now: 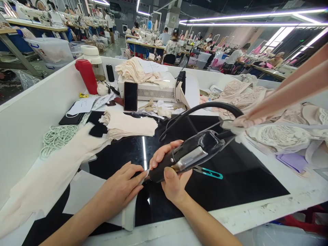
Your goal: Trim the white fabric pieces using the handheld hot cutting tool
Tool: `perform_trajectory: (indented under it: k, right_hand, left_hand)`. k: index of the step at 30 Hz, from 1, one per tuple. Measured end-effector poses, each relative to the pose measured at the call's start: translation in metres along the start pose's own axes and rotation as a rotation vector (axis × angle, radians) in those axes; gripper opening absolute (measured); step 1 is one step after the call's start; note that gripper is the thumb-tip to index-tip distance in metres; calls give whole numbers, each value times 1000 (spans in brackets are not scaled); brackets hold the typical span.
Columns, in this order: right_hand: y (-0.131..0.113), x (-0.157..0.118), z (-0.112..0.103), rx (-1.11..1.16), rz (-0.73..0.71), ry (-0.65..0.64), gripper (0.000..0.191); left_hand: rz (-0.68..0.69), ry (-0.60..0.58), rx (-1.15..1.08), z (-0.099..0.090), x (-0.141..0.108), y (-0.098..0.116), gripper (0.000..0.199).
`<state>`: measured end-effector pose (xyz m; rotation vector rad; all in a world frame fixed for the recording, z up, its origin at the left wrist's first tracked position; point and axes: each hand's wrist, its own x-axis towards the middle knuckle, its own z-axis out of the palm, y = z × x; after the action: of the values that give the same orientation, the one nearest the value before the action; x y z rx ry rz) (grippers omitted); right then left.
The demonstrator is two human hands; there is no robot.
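Observation:
My right hand [173,174] is wrapped round a black handheld tool [189,157] with a silver metal strip; a black cable runs from its rear. The tool's front end points left and down, close to the fingertips of my left hand [125,181]. Beneath those fingers lies the edge of a pale fabric piece [129,212] on the glossy black board [230,184]; the left fingers press together on it. Whatever lies right at the tool's tip is mostly hidden. Teal thread snips [210,173] rest on the board just right of my right hand.
Stacked beige fabric [130,125], green cord [57,138] and a long cream piece [51,174] lie left. A phone [130,96] leans on a white box [156,90], near a red cup [87,76]. Lace pieces [282,136] fill the right; hanging pink fabric [289,89] crosses there. People sit behind.

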<state>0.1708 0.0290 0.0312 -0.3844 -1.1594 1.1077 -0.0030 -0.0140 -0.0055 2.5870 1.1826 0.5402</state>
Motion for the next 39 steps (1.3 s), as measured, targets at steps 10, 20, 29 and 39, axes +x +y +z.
perform_trajectory:
  k: [10,20,29,39]
  right_hand:
    - [-2,5,-1,1,-6,6,40]
    - [-4,25,-10,-81,-50,119,40]
    - [0,20,-14,-75,-62,87,38]
    - [-3,22,-13,-133,-58,99,40]
  left_hand:
    - [8,25,15,1,-1,-1,37]
    - [24,39,37,4,-2,-2,39]
    - [83,92,90,0,-6,-1,32]
    - [62,127,107,-2,-18,0,34]
